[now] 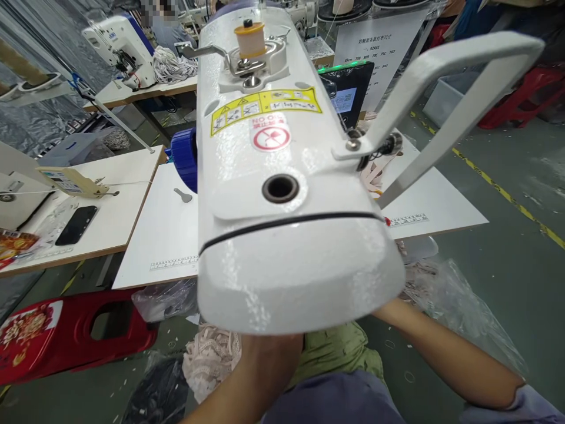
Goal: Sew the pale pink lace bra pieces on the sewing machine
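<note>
A large white sewing machine head (282, 271) fills the middle of the head view and covers the work area beneath it. Below its front end, my left forearm and wrist show, with the fingers of my left hand hidden under the machine. From the lower right my right forearm reaches in, and my right hand is also hidden behind the machine. Pale lace fabric (212, 359) hangs in a bunch beside my left wrist. An orange-capped bobbin (250, 40) sits on top of the machine, and a blue handwheel (184, 160) is on its left side.
The white table (150, 235) extends on both sides of the machine. A bent white bar (441, 59) rises at the right. On the neighbouring table lies a black phone (76, 225). A red stool (75, 330) stands at lower left, and plastic bags (463, 312) lie at lower right.
</note>
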`<action>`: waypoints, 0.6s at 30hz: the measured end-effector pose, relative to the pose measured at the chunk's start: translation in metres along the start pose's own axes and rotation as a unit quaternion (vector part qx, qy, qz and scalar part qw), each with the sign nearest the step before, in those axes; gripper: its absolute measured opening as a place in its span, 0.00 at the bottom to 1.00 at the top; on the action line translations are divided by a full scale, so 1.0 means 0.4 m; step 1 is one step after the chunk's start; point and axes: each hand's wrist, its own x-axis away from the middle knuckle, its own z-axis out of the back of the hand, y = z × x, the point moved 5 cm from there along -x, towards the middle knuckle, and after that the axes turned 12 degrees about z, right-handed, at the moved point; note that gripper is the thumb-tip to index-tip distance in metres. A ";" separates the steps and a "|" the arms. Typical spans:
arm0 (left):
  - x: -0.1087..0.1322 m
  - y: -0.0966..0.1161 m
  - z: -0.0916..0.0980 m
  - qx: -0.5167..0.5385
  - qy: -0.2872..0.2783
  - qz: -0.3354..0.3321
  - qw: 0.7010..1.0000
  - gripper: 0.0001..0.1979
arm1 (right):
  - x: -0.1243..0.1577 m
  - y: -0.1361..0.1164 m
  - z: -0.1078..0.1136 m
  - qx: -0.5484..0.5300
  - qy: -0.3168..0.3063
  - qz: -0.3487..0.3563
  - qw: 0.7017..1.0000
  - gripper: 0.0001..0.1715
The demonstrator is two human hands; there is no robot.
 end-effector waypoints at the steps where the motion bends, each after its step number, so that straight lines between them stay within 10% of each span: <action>1: 0.005 -0.003 -0.004 -0.005 -0.009 0.005 1.000 0.11 | 0.004 0.002 0.003 -0.005 0.008 0.004 1.000 0.18; 18: 0.028 -0.043 0.017 0.041 0.005 0.002 0.999 0.09 | 0.064 0.044 -0.007 -0.027 0.019 -0.084 0.996 0.23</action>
